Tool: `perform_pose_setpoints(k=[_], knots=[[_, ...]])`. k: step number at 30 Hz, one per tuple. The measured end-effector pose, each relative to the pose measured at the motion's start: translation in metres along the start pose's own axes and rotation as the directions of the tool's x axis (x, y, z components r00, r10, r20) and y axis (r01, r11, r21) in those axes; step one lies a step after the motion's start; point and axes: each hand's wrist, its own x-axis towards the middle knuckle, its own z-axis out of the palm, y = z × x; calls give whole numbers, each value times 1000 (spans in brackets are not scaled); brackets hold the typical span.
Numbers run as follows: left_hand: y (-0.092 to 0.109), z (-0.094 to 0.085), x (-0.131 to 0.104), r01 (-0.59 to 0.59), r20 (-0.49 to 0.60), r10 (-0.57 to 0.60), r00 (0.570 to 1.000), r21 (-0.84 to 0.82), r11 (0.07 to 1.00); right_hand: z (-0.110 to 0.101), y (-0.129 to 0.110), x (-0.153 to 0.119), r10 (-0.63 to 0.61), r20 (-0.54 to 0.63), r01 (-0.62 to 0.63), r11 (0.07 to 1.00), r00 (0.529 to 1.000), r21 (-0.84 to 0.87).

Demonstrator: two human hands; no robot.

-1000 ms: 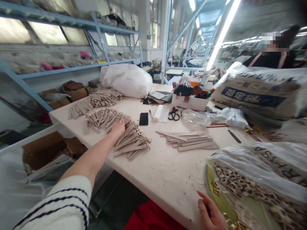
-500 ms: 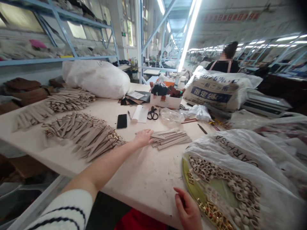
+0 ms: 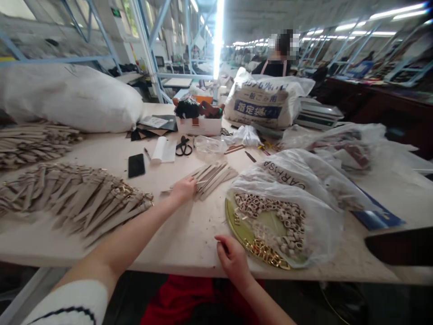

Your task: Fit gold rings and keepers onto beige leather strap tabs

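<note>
My left hand [image 3: 184, 188] reaches out over the table, its fingers closed on the left end of a small pile of flat grey-beige strips [image 3: 214, 178]. My right hand [image 3: 232, 258] is at the table's front edge with its fingers curled, thumb and index finger near each other; nothing shows between them. Just right of it lies a round green tray [image 3: 233, 219] holding small beige loops [image 3: 290, 221] and gold metal pieces [image 3: 265, 255], partly covered by a clear plastic bag [image 3: 287, 171]. A big heap of strips with metal fittings [image 3: 91, 194] spreads at the left.
A phone [image 3: 136, 165], white paper roll [image 3: 164, 150] and black scissors [image 3: 183, 146] lie beyond the strips. Farther back stand a filled box [image 3: 199, 126], a printed sack [image 3: 260, 104] and a large white bag [image 3: 74, 97]. A person [image 3: 275, 65] is in the background.
The view has swung to the right, so more of the right side of the table shows. My left hand is now on the strips' left end, and several strips are more spread and tilted.
</note>
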Motion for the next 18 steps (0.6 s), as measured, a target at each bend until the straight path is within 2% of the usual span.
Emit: perform_pose_setpoints(k=[3,5,6,7,8,9,10,11,12,13,15,18], knots=[[27,-15,-18,-22,-45,21,999,-21,1000,-8,-8,0,20,-20,-19,997,1000,69],[48,-22,-34,-27,-31,24,999,-111,993,-25,-12,6,25,-46,-22,997,999,78],[59,-23,-44,-8,13,11,1000,-254,967,-38,-11,12,26,-67,-22,998,997,51],[70,-23,-53,28,95,15,995,-438,899,-53,-9,19,38,-105,-39,999,994,-5],[81,-22,-63,131,232,20,973,-617,776,-69,-4,29,58,-154,-69,996,986,-63],[92,-20,-73,306,385,6,923,-742,597,-86,3,39,85,-194,-113,984,977,-138],[101,-18,-82,472,523,38,851,-795,382,-101,12,49,106,-208,-160,952,972,-263],[110,-16,-90,602,620,87,780,-781,169,-115,22,60,126,-209,-207,879,970,-430],[116,-15,-97,682,673,144,725,-731,-19,-125,32,69,161,-189,-243,773,969,-586],[121,-14,-103,726,697,203,688,-667,-169,-132,42,77,181,-173,-250,739,968,-625],[127,-14,-113,754,702,289,651,-553,-355,-137,57,88,218,-139,-253,688,966,-680],[127,-15,-123,761,697,349,626,-448,-469,-132,67,93,258,-104,-253,657,961,-710]])
